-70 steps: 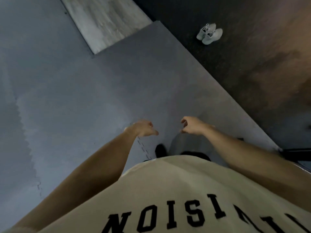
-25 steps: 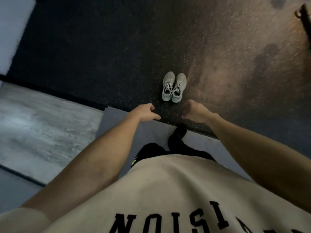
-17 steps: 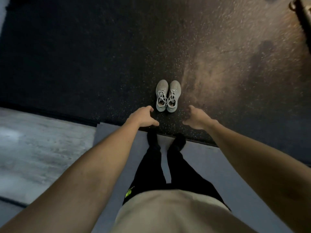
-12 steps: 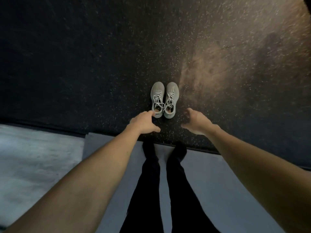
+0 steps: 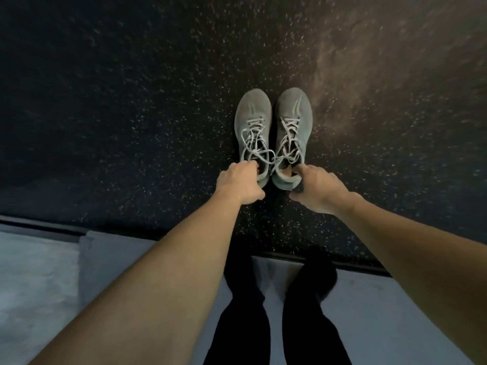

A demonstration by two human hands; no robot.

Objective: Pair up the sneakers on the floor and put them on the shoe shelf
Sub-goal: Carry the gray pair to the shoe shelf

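Reaching down with both arms, the person has brought each hand to the heel end of a pair of grey sneakers standing side by side on the dark speckled floor (image 5: 131, 114), toes pointing far, just beyond the edge of the pale mat (image 5: 110, 259) on which the feet stand.

The left hand (image 5: 238, 184) is at the near end of the left sneaker (image 5: 253, 119). Its fingers curl in at the collar, but whether they have closed on it cannot be told, since the knuckles hide the tips. The right hand (image 5: 317, 191) lies over the heel of the right sneaker (image 5: 293, 114). Its fingers (image 5: 303, 169) are loosely spread, with one reaching toward the shoe's opening, and they do not appear to have gripped anything yet. Both shoes sit flat on the floor, not lifted.

These sneakers look like soft knit or mesh uppers on foam soles, so they are probably light and will flex rather than resist. The heel collar is likely the best hold: two fingers hooked inside, thumb outside against the firmer heel counter. The loose laces (image 5: 259, 146) trail between the two shoes and may be tangled together, so they could snag or drag if the shoes are lifted apart. The shelf is not in view.
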